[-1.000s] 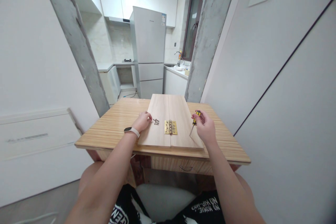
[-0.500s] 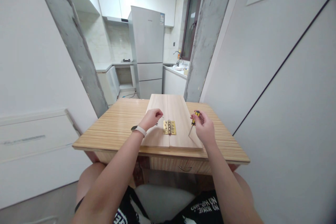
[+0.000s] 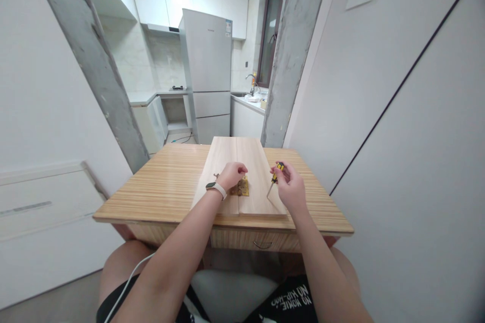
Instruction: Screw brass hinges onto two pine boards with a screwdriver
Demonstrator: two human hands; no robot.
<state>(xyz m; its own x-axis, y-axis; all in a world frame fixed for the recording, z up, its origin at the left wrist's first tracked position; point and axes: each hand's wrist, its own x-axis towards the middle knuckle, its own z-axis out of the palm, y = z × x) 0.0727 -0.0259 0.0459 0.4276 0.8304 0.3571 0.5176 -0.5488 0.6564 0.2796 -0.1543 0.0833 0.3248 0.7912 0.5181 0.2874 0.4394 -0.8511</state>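
Note:
My left hand [image 3: 232, 175], with a watch on its wrist, is pinched over the brass hinge [image 3: 244, 187]. A small screw sits between its fingertips, mostly hidden by them. The hinge lies across the seam of two pale wooden boards [image 3: 252, 154], and my left hand covers much of it. In my right hand [image 3: 291, 184] is a screwdriver [image 3: 276, 174] with a yellow and black handle. Its shaft slants down, the tip close to the right board. A few loose screws [image 3: 216, 175] lie on the left board beside my left hand.
The boards rest on a wood-grain table [image 3: 162, 181] with a drawer [image 3: 250, 240] in front. A fridge [image 3: 208, 60] and kitchen counter stand beyond. A white cable [image 3: 131, 277] runs by my left leg.
My left hand has moved right, from beside the hinge to over it. My right hand keeps the screwdriver in nearly the same pose over the right board. The view has shifted slightly.

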